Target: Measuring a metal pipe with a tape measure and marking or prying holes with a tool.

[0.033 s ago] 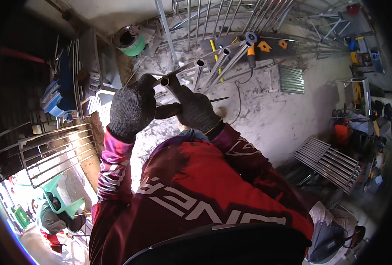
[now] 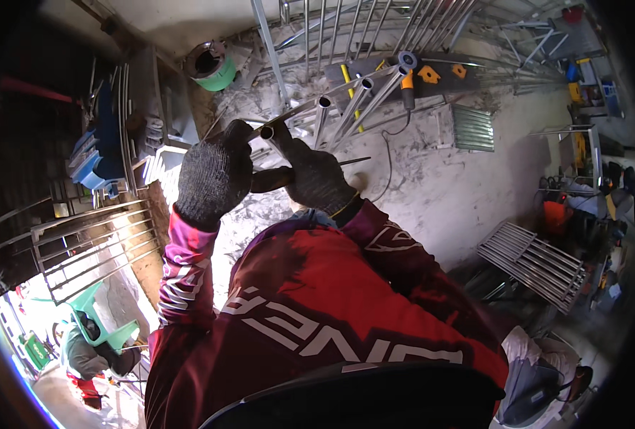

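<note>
A shiny metal tube frame (image 2: 322,102), with several round open tube ends along a flat bar, stretches from my hands toward the far right. My left hand (image 2: 214,175), in a dark knitted glove, is closed at the near end of that bar, its fingertips partly hidden. Beside it my right hand (image 2: 317,175), gloved alike, is closed with its fingers against the nearest tube. A slim tool with a dark rounded handle (image 2: 271,179) passes through my right hand. Its thin pointed end (image 2: 356,161) sticks out on the right; its exact kind is unclear.
An angle grinder (image 2: 407,82) with a cord lies beyond the frame, near orange angle-shaped pieces (image 2: 428,74). A green bucket (image 2: 215,70) stands far left. Metal grilles (image 2: 532,263) lean at the right. At lower left are a green plastic chair (image 2: 103,322) and a barred rack (image 2: 96,247).
</note>
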The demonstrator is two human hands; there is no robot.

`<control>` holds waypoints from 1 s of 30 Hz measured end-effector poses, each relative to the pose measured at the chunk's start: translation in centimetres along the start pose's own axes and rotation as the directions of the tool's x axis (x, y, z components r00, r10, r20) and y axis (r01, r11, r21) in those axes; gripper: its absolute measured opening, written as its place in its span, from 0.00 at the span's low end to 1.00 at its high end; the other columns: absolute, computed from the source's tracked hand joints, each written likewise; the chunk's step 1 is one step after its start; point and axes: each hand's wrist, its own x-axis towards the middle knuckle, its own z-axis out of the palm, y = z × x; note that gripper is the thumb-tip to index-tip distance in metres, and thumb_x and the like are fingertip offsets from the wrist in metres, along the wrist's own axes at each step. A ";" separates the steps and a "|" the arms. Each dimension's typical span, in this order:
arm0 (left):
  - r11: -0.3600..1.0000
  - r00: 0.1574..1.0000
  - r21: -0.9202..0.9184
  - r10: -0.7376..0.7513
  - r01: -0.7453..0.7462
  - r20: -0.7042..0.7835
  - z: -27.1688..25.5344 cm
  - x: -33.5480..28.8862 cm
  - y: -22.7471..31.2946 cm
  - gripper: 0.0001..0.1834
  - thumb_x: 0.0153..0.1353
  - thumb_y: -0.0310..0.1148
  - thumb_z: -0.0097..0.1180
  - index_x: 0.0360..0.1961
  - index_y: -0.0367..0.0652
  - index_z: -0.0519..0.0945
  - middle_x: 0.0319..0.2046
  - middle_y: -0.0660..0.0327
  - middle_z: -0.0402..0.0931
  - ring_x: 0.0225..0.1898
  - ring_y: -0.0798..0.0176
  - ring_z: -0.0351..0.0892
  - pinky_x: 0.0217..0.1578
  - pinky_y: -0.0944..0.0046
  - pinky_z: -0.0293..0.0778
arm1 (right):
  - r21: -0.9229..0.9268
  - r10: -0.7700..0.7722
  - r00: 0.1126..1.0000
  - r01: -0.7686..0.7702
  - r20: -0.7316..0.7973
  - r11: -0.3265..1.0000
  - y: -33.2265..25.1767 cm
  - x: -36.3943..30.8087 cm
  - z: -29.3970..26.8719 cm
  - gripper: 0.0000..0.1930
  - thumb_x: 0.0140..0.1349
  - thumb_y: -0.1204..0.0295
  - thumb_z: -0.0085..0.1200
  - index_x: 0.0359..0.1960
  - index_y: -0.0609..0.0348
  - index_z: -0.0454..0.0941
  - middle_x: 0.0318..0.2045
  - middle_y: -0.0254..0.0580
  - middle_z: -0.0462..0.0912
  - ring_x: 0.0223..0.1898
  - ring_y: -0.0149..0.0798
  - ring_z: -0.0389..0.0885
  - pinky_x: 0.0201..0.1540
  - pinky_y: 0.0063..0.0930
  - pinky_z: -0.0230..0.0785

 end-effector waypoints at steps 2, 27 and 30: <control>1.000 1.000 0.006 -0.001 0.001 -0.007 0.0 -0.1 0.1 0.09 0.57 0.26 0.49 0.40 0.45 0.74 0.26 0.48 0.79 0.29 0.39 0.79 0.27 0.47 0.72 | 0.019 0.005 0.999 -0.004 -0.035 1.000 0.3 0.0 0.2 0.47 0.51 0.71 0.59 0.73 0.42 0.48 0.33 0.46 0.75 0.26 0.50 0.79 0.26 0.44 0.70; 0.999 0.988 0.011 -0.044 0.046 -0.151 -1.6 -1.9 -1.0 0.13 0.55 0.37 0.58 0.41 0.47 0.75 0.26 0.55 0.80 0.29 0.45 0.81 0.27 0.50 0.74 | 0.866 0.044 0.999 -0.027 0.006 0.499 -5.2 2.5 -16.9 0.11 0.62 0.70 0.56 0.43 0.59 0.72 0.27 0.36 0.73 0.27 0.33 0.73 0.31 0.33 0.72; 0.993 0.991 -0.080 -0.095 0.088 -0.097 -1.5 -3.1 -0.5 0.11 0.55 0.37 0.59 0.36 0.46 0.74 0.24 0.54 0.79 0.28 0.44 0.80 0.26 0.49 0.73 | 0.905 -0.331 0.943 0.164 -0.027 0.392 -8.4 5.5 -20.7 0.12 0.65 0.65 0.52 0.47 0.55 0.72 0.23 0.33 0.71 0.23 0.31 0.70 0.30 0.36 0.69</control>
